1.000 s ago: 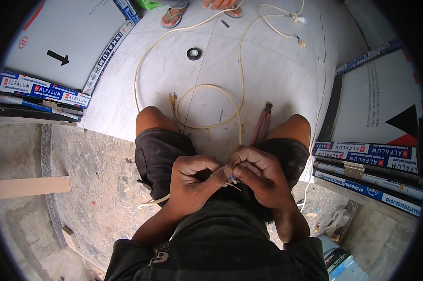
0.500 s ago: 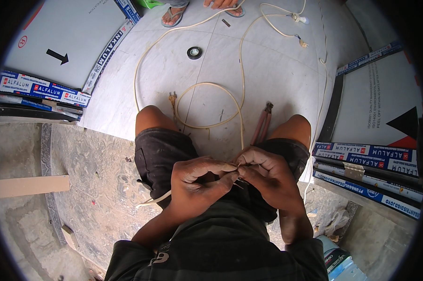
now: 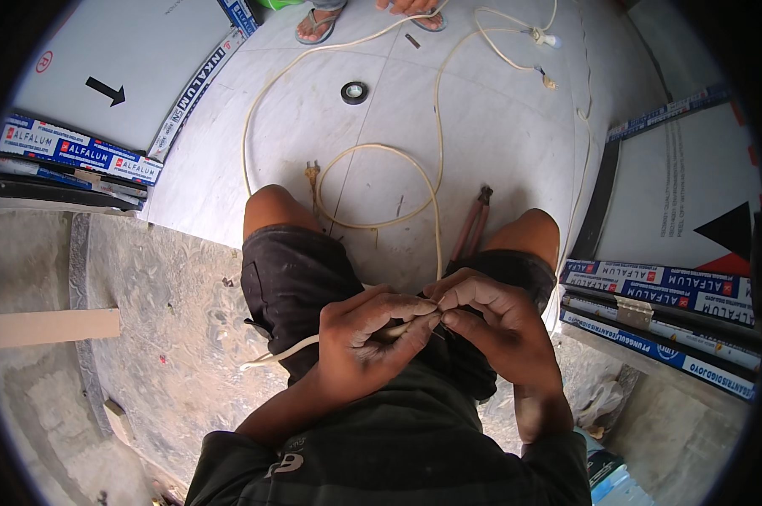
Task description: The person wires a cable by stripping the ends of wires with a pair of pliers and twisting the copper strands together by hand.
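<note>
Above my lap, my left hand (image 3: 366, 333) is closed in a pinch on a white electrical cable (image 3: 295, 347), whose length runs out on the left past my wrist. Fingertip to fingertip with it, my right hand (image 3: 501, 325) pinches thin wire ends at the cable's tip. A few fine strands stick out below the fingers; the exact joint is hidden by them. Another stretch of white cable (image 3: 438, 232) comes from the floor and passes behind my right fingers. Between my knees lie pincers (image 3: 474, 226) with reddish handles.
On the tiles are a plug (image 3: 312, 179), a roll of black tape (image 3: 354, 93), a white bulb (image 3: 548, 39) and a second plug (image 3: 549, 82). Another person's foot (image 3: 318, 25) and hand are at the far edge. Wrapped panels (image 3: 77, 152) lean on both sides.
My left hand has shifted slightly right, and more of the white cable shows between its fingers. Both hands keep their pinch at the wire ends.
</note>
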### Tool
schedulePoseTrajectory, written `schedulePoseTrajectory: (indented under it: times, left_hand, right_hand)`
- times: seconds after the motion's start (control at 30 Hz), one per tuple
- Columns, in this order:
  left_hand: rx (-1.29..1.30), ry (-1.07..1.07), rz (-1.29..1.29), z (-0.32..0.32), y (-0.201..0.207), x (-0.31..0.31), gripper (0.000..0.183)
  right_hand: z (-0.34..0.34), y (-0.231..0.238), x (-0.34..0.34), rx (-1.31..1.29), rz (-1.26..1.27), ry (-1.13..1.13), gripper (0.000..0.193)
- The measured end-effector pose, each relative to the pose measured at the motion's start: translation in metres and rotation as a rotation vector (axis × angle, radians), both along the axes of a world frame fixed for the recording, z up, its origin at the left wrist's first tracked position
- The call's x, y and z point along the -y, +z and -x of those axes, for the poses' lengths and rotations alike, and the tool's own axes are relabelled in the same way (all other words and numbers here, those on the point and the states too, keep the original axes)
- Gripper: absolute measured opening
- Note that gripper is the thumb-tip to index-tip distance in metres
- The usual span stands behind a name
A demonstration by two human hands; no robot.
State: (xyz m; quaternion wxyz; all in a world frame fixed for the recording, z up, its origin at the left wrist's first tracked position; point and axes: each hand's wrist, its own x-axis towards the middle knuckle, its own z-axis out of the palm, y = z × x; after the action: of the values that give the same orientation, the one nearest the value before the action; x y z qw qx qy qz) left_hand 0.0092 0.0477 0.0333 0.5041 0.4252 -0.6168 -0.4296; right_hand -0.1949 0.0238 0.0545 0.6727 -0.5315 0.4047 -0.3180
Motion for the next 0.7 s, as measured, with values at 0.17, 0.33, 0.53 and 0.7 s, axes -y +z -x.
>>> schedulePoseTrajectory:
  times: [0.17,0.33,0.53,0.7]
  left_hand:
    - [-0.059,-0.063,-0.042,-0.0042,-0.0018,0.0023,0.012]
    - [-0.135,-0.085,-0.098,-0.0044,-0.0008,0.0026,0.013]
    - [-0.223,-0.093,-0.145,-0.0007,-0.0003,0.0014,0.011]
    - [-0.237,-0.094,-0.19,-0.0017,-0.0035,0.003,0.01]
  right_hand:
    - [0.0,0.0086,0.0003,-0.057,0.092,0.003,0.013]
    - [0.0004,0.0089,0.005,-0.154,0.419,0.021,0.018]
    - [0.0013,0.0076,0.0064,-0.141,0.477,0.022,0.019]
    - [-0.0002,0.0046,0.0082,-0.146,0.5,0.009,0.022]
